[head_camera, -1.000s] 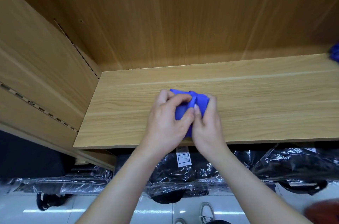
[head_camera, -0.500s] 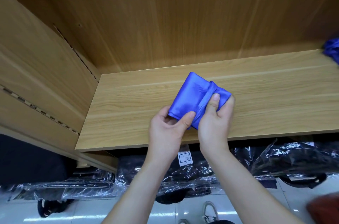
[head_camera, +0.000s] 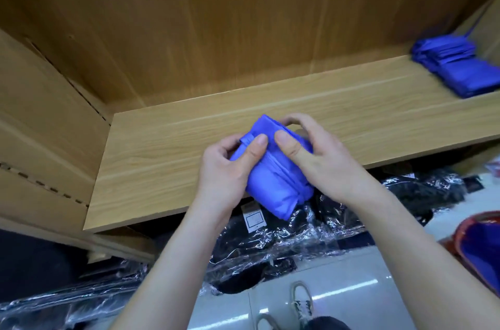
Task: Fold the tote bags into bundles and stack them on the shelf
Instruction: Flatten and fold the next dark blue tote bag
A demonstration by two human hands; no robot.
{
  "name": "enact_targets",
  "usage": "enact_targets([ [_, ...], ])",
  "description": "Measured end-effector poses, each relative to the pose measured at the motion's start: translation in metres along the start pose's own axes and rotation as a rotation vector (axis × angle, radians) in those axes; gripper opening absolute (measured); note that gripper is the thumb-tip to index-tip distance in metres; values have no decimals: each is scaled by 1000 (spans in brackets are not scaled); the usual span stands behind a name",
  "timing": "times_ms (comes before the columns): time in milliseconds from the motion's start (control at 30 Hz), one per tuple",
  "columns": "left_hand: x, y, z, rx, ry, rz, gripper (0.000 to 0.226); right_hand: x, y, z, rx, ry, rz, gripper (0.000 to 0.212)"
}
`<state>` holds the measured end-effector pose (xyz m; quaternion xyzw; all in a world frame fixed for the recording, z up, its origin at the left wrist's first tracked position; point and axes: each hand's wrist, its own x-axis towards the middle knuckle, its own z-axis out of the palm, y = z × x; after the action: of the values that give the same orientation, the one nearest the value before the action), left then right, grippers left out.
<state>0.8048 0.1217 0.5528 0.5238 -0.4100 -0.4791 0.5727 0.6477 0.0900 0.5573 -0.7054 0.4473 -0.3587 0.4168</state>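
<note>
- Gripping with left hand (head_camera: 224, 167) from 9 o'clock, thumb on top of the blue tote bag (head_camera: 273, 183).
- Pinching the same bundle with right hand (head_camera: 324, 156) from 3 o'clock, thumbs side by side.
- Held over the shelf (head_camera: 162, 156) front edge.
- At 2 o'clock on the shelf: folded bags (head_camera: 457, 64), stacked.
- At 6 o'clock, underneath: black plastic-wrapped packages (head_camera: 270, 243).

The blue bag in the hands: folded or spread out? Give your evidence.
Folded: the blue bag is a compact, creased bundle gripped by the left hand and right hand, thumbs on top.
</note>
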Motion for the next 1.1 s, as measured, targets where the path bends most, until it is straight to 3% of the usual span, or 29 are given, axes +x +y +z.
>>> enact_targets([
  [100, -1, -9, 16, -98, 98, -21, 11, -15, 16, -23, 295, -39, 210, 53],
  [167, -4, -14, 28, -75, 34, -64, 10, -27, 24, -36, 375, 24, 211, 48],
  [267, -9, -17, 46, 96, -131, -131, 25, -42, 34, -52, 331, 99, 143, 38],
  [333, -15, -16, 63, 145, -170, -144, 30, -50, 34, -64, 277, 111, 89, 46],
  [500, -25, -15, 120, 60, -117, -179, 40, -69, 46, -101, 74, 188, 19, 38],
  [600, -28, -22, 161, 13, -93, -215, 39, -80, 60, -131, 177, 218, 57, 34],
  [700, -29, -29, 205, -16, -73, -252, 36, -93, 79, -164, 345, 138, 182, 56],
  [767, -25, -33, 229, -27, -128, -250, 29, -102, 94, -186, 373, 171, 218, 66],
  [900, -17, -37, 261, 175, -296, -84, 12, -113, 123, -240, 342, 244, 266, 61],
  [967, -12, -37, 280, 307, -291, 48, 18, -114, 137, -263, 280, 260, 291, 55],
  [1033, -3, -37, 299, 533, -244, 325, 31, -111, 150, -283, 188, 321, 315, 46],
  [1100, 9, -40, 318, 687, -261, 630, 30, -104, 156, -300, 263, 403, 356, 35],
])
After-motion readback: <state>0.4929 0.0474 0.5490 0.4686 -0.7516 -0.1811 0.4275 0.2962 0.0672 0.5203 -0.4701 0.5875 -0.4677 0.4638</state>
